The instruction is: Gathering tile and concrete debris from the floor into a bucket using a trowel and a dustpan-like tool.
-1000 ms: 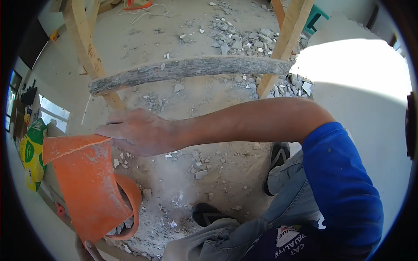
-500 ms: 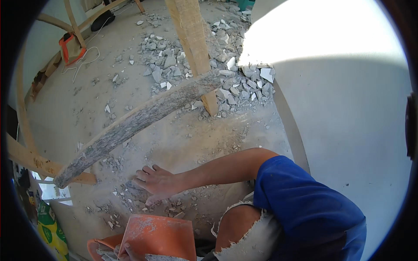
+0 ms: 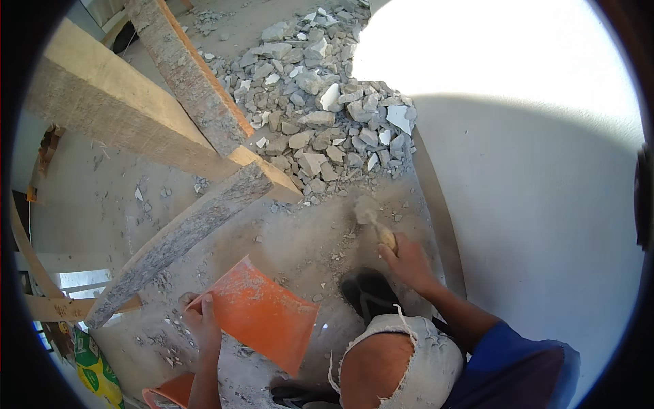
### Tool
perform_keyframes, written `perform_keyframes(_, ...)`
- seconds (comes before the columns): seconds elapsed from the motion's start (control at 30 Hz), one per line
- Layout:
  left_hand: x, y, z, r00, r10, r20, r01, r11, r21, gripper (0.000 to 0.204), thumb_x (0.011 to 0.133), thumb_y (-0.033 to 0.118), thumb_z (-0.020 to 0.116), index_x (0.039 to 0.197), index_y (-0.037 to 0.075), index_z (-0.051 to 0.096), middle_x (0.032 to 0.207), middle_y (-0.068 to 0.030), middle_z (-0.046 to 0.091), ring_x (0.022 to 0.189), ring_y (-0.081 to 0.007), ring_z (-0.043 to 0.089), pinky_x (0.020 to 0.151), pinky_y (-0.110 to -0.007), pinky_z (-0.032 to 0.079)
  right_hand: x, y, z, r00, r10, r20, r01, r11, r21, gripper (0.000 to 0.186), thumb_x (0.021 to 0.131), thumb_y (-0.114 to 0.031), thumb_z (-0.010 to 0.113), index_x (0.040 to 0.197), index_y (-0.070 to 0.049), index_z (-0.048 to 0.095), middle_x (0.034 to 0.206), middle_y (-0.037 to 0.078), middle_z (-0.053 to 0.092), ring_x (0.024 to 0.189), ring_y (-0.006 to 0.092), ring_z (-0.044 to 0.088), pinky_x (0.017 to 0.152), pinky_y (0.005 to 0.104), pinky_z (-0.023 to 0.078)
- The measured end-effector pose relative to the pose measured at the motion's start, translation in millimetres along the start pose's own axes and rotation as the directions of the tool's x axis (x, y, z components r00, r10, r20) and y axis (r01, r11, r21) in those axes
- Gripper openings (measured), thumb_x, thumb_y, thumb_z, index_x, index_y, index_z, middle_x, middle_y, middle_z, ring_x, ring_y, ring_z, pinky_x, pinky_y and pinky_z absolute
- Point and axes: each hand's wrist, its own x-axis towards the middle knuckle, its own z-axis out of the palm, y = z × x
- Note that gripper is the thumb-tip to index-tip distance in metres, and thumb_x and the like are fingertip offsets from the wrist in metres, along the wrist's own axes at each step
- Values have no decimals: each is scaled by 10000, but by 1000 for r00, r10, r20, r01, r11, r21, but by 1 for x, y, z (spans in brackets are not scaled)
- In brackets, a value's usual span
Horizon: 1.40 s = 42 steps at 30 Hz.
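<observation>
My left hand (image 3: 202, 323) is closed on the left edge of an orange plastic scoop (image 3: 262, 315), a curved, dusty sheet held low over the floor. My right hand (image 3: 409, 262) grips the yellowish handle of a trowel (image 3: 385, 235). Its dusty blade is blurred and points at the floor, where fine dust and small chips lie just short of a rubble heap (image 3: 320, 129). Part of an orange bucket (image 3: 174, 390) shows at the lower left, beside my left forearm.
Wooden beams (image 3: 136, 109) cross the left side, and a rough plank (image 3: 184, 232) slants low across the floor. A white wall (image 3: 538, 204) closes off the right. My sandalled foot (image 3: 370, 293) is near the trowel. A green-and-yellow sack (image 3: 95, 368) lies at lower left.
My right hand has gone from open over the debris at left to gripping the trowel farther right. The orange scoop is now farther up from the lower edge, in my left hand. The view has shifted.
</observation>
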Motion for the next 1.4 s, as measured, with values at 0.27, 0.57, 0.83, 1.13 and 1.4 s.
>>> perform_keyframes(0.27, 36, -4, 150, 952, -80, -294, -29, 937, -348, 224, 959, 132, 688, 1048, 45, 503, 898, -5, 519, 820, -94, 521, 745, -250, 448, 88, 53, -42, 917, 261, -300, -303, 948, -101, 433, 933, -343, 625, 1164, 22, 591, 992, 298, 683, 970, 481, 659, 855, 555, 514)
perform_keyframes(0.57, -8, -5, 169, 975, 97, -199, -125, 983, -133, 148, 993, 108, 608, 1041, 11, 506, 1034, -97, 596, 911, -151, 571, 812, -292, 489, 133, 32, -56, 987, 10, -161, -53, 962, -267, 381, 927, -324, 659, 1157, -32, 574, 1081, 228, 683, 990, 437, 673, 850, 537, 533)
perform_keyframes(0.83, -43, 17, 201, 949, 30, -312, -106, 967, -230, 119, 990, 52, 565, 1061, -3, 488, 1073, -140, 593, 944, -201, 594, 851, -326, 506, 9, -7, -51, 924, -381, -16, 376, 917, -136, 373, 902, -255, 675, 1181, -48, 538, 1051, 194, 661, 886, 430, 665, 788, 540, 516)
perform_keyframes(1.13, -40, -1, 187, 947, 29, -321, -121, 955, -270, 123, 987, 26, 549, 1084, -4, 481, 1090, -136, 574, 941, -189, 588, 849, -329, 507, 94, 47, -46, 966, 143, -215, -184, 965, -188, 374, 882, -240, 656, 1167, -15, 565, 1018, 284, 680, 979, 463, 664, 875, 542, 526)
perform_keyframes(1.4, -18, 0, 157, 942, -40, -334, -46, 968, -248, 112, 979, 44, 576, 1063, 2, 515, 1006, -91, 597, 884, -149, 582, 816, -300, 486, 173, -24, -52, 952, -298, 65, 296, 853, -431, 338, 855, -192, 646, 1153, -38, 602, 1018, 213, 690, 981, 408, 675, 854, 516, 535)
